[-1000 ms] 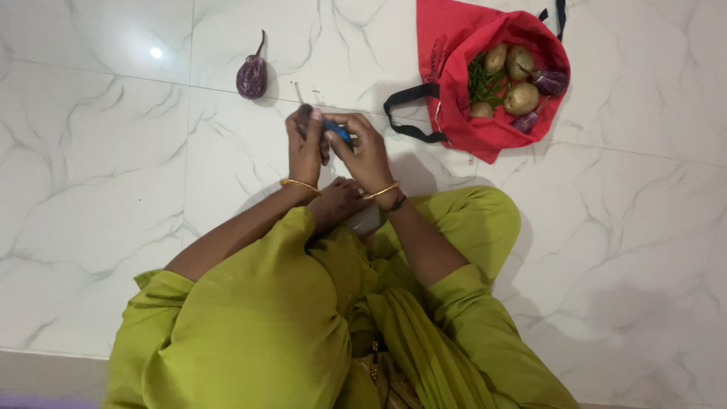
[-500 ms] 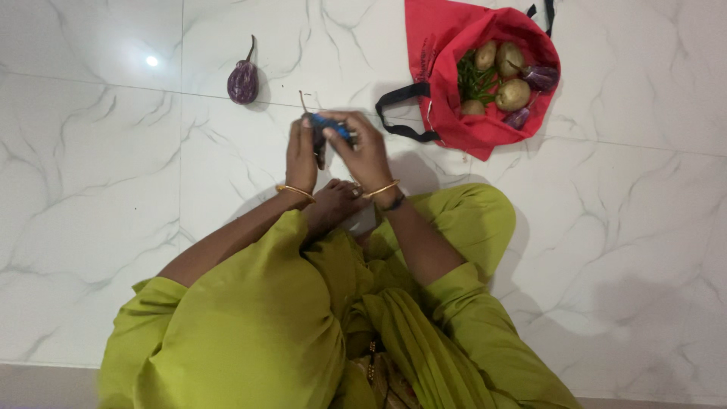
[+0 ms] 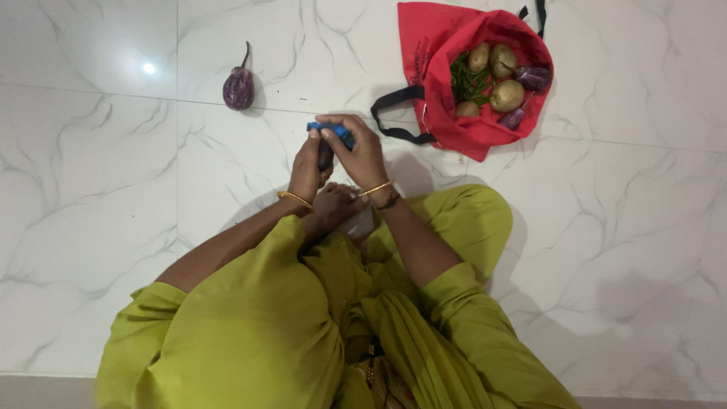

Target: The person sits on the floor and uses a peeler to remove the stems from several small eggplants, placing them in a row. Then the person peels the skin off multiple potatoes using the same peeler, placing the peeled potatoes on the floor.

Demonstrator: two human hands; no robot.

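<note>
I sit on a white marble floor in a green outfit. My left hand [image 3: 307, 168] grips a small dark purple eggplant [image 3: 325, 155], mostly hidden by my fingers. My right hand [image 3: 362, 151] holds a blue-handled tool [image 3: 330, 132] pressed against the top of that eggplant. Both hands meet in front of my knees, each wrist with a gold bangle.
A second purple eggplant [image 3: 238, 85] lies on the floor to the upper left. A red cloth bag [image 3: 443, 53] with black handles stands open at the upper right, holding potatoes [image 3: 506, 95], green beans [image 3: 467, 80] and purple eggplants. My foot [image 3: 338, 204] rests under the hands.
The eggplant's stem no longer sticks up above my left hand. The blue tool has moved left over the top of the eggplant, and my hands have shifted slightly.
</note>
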